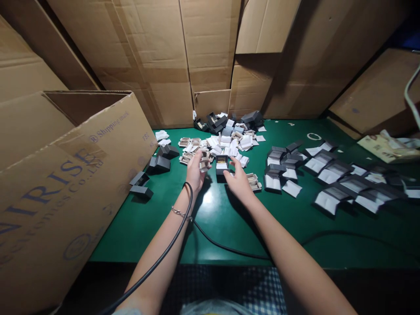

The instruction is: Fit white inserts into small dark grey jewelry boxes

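Observation:
My left hand (196, 174) is closed on a small beige-and-white box insert (205, 162), held over a heap of similar pieces. To its right, a small black jewellery box (222, 174) stands open, with a white lining and something yellowish inside. The thumb and fingers of my right hand (239, 180) grip the right side of this box. Just beyond my hands lies the heap of white and beige inserts (225, 141). One more beige insert (254, 183) rests on the green table beside my right hand, partly hidden by it.
Several open black boxes with white linings (337, 171) stand on the green table (229, 236) at right. More black boxes (159, 164) lie left, beside a large carton (82, 183). Cardboard (210, 52) walls the back. A black cable (229, 250) crosses my left forearm and the table.

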`<state>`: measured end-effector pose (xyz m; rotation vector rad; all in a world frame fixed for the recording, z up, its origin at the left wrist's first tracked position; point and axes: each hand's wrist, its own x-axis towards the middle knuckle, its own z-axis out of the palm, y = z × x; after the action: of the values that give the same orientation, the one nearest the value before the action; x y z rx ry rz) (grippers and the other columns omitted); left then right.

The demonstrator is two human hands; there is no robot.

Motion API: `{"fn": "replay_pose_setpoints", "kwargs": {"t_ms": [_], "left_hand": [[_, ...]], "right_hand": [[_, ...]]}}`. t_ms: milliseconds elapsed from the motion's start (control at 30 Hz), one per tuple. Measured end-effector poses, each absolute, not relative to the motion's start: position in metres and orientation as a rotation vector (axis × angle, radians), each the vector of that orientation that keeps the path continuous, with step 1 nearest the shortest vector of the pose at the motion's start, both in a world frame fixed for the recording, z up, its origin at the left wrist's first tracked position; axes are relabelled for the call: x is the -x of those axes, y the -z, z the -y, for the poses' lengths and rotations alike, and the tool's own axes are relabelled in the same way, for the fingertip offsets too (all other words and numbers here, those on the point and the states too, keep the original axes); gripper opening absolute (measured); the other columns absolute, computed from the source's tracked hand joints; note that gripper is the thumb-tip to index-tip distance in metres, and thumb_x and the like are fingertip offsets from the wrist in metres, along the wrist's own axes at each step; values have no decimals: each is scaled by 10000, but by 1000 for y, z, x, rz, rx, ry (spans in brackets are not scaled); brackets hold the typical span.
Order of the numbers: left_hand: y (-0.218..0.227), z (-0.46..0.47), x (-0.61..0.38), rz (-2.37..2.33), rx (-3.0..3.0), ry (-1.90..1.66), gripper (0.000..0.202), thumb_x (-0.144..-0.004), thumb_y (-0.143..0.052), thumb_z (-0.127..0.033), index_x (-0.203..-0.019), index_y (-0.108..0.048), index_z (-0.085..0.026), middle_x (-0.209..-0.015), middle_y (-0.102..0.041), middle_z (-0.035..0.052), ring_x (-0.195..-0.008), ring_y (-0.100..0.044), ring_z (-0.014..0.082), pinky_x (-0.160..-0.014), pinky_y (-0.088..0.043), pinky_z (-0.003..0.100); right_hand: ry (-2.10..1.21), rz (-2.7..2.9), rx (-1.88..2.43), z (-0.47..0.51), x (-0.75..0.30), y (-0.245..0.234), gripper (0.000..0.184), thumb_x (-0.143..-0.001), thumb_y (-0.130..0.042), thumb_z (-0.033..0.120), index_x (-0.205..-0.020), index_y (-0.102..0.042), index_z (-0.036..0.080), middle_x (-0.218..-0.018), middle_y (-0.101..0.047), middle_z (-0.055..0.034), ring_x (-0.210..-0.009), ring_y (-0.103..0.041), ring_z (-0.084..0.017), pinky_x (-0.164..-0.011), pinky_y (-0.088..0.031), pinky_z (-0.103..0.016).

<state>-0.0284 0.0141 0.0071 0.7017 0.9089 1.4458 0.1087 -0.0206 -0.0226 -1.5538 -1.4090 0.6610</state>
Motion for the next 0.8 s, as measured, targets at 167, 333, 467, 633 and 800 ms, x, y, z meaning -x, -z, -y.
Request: {"fn": "replay_pose_setpoints", "kwargs": {"t_ms": [167, 333, 467, 633, 800], "left_hand": [[-17, -5, 28, -698, -433, -1207, 351, -863, -476, -435, -953, -634, -135, -705, -635, 20, -557, -580, 98, -506, -485, 222], [-13, -2, 24, -642, -412, -1096, 366, -873, -452, -427, -938, -653, -127, -715, -654, 43, -582, -589, 116, -536, -487, 240], [-12, -1, 23, -687, -441, -1049, 334, -855, -498, -438, -931, -648, -148, -662, -639, 20, -519, -571, 113, -498, -475, 243], [-14, 3, 24, -663, -549, -928, 338, -851, -513, -432, -959, -654, -144, -657, -645, 31, -516, -577, 122, -509, -472, 244], [-14, 5, 22, -630, -599, -855, 291, -834, -552, -403, -844, -659, -133, -669, -643, 38, -551, -587, 114, -547, -468, 224]], "right_hand": [[-393, 1479, 1416, 27, -108, 14, 413, -817, -439, 225, -1214, -533, 158, -1196, -597, -139, -1064, -578, -230, -924, -479, -419], [-215, 1669, 1194, 36, -108, 6, 484, -826, -525, 344, -1284, -463, 202, -1245, -560, -130, -1114, -552, -252, -882, -505, -423], [-81, 1867, 1085, 37, -106, 10, 773, -751, -662, 402, -1408, -282, 257, -1392, -449, -119, -1308, -394, -283, -1049, -364, -512], [-78, 1884, 1044, 36, -107, 16, 842, -741, -672, 299, -1439, -204, 271, -1426, -410, -119, -1328, -370, -268, -1069, -347, -503], [-263, 1801, 1052, 37, -106, 14, 756, -759, -657, 292, -1409, -273, 265, -1329, -513, -106, -1255, -470, -244, -1054, -394, -458]]}}
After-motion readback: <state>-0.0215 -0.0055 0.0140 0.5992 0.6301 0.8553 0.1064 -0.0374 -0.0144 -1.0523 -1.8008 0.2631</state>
